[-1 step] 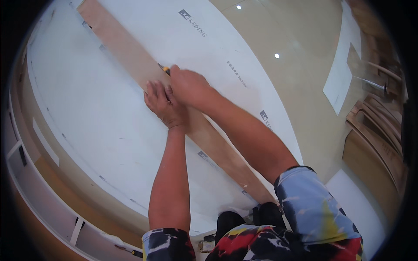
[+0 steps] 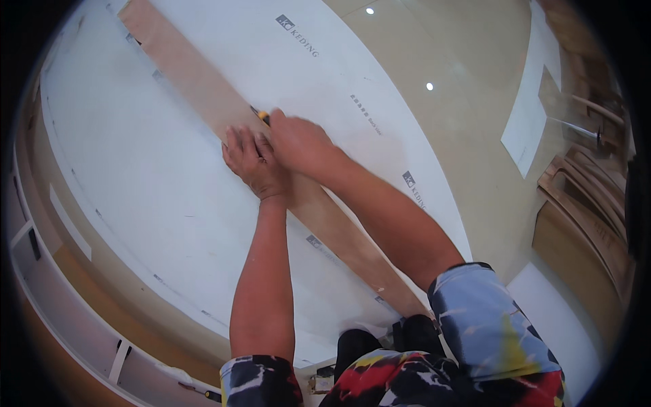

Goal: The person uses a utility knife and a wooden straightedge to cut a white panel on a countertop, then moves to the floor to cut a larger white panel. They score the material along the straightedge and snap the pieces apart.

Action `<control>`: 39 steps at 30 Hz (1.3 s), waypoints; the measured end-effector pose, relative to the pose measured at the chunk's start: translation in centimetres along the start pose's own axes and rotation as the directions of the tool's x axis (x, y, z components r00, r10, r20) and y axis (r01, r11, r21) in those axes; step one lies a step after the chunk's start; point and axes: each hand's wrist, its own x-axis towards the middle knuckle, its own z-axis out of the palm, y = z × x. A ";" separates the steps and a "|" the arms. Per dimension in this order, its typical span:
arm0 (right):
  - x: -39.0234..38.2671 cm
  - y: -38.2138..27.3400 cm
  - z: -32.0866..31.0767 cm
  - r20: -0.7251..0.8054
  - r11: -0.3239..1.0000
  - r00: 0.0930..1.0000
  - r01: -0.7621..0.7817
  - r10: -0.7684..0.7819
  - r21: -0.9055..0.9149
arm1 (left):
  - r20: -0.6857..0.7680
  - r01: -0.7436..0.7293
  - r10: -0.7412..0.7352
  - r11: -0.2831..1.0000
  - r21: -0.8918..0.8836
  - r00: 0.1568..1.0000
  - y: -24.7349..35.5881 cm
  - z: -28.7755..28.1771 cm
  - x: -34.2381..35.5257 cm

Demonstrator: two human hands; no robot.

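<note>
A long, narrow tan wooden strip (image 2: 183,71) lies slantwise over a large white sheet (image 2: 129,163) with printed marks. My left hand (image 2: 256,161) rests flat on the strip near its middle, its fingers stretched out and pressing down. Just to the right of it, my right hand (image 2: 304,145) is closed around a yellow and black utility knife (image 2: 264,118). The knife's tip is at the strip's right edge, next to the sheet. Most of its handle is hidden inside my fist, and I cannot tell how deep the blade sits.
Brown chairs (image 2: 590,217) stand at the right, beyond the glossy beige floor (image 2: 441,129). A white framed piece (image 2: 68,325) with crossbars curves along the lower left. Near it lies a tool with a yellow and black handle (image 2: 213,395).
The knife and my right hand have slid slightly toward me along the strip's right edge. My left hand keeps its place on the strip.
</note>
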 end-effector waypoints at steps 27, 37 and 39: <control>8.6 -1.8 0.1 -0.150 0.988 0.988 0.054 -0.032 0.145 | 0.054 0.057 -0.064 0.991 0.118 0.996 1.9 -0.2 0.4; 8.5 -2.8 -1.6 -0.083 0.993 0.994 0.084 -0.077 0.082 | 0.025 0.000 -0.003 0.990 0.139 1.000 1.7 -0.2 0.3; 8.2 -3.3 -2.3 -0.040 0.994 0.997 0.072 -0.068 0.084 | 0.017 -0.017 0.014 0.988 0.150 1.000 1.5 -0.1 0.3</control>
